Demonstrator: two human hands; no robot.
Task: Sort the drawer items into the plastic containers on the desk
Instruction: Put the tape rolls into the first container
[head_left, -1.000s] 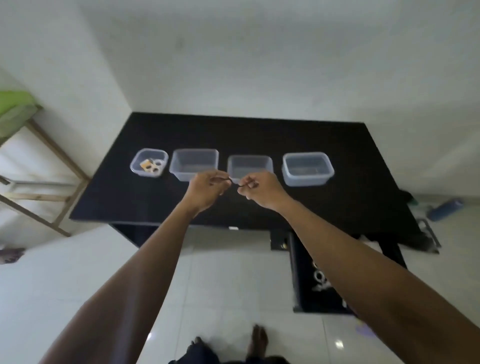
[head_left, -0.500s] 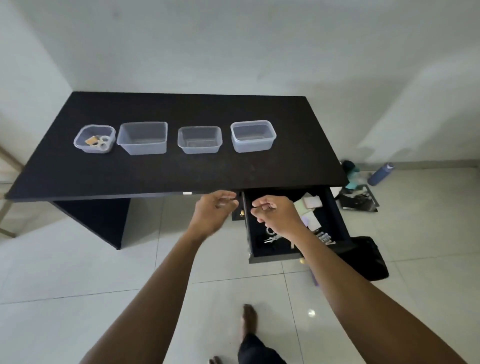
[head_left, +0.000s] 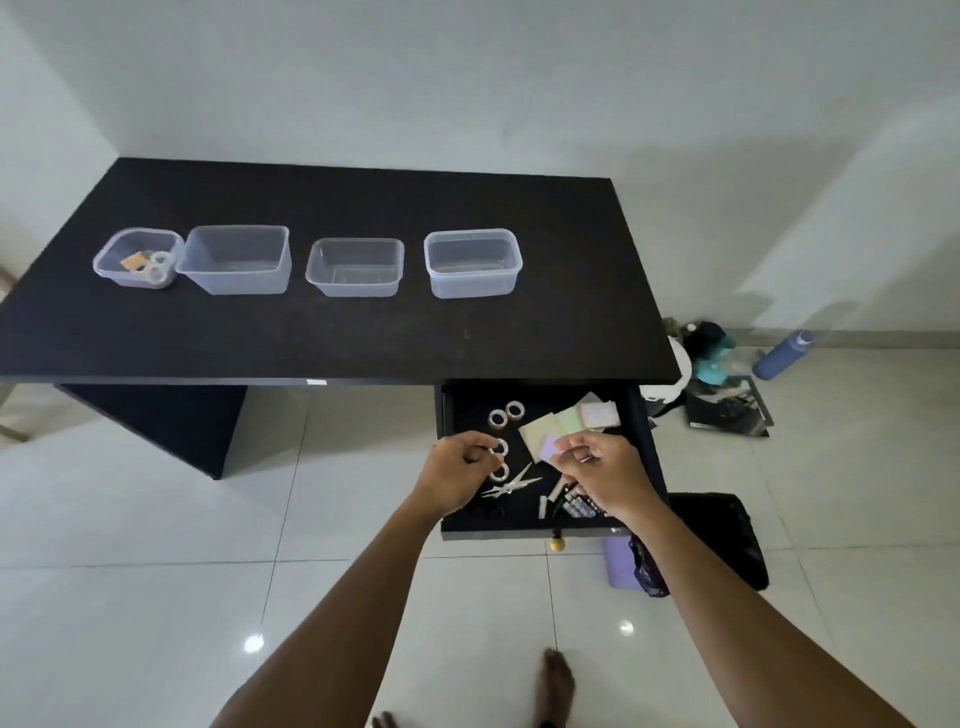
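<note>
The left hand's fingers (head_left: 480, 457) are curling in, thumb and forefinger tips pressing together; whether they are pinching anything cannot be told. The right hand's fingers (head_left: 582, 452) are curling the same way, thumb meeting forefinger, and any hold there is equally unclear. The left hand (head_left: 457, 475) and the right hand (head_left: 605, 475) are hovering side by side, apart, over the open drawer (head_left: 467, 415). Beneath them in the drawer are lying clear tape rolls (head_left: 498, 415), pastel sticky-note pads (head_left: 540, 431) and small silver scissors (head_left: 511, 484). On the black desk (head_left: 311, 338) above, four clear plastic containers are standing in a row: the leftmost container (head_left: 136, 282) is holding tape rolls, then come the second container (head_left: 236, 283), the third container (head_left: 356, 288) and the fourth container (head_left: 472, 288).
</note>
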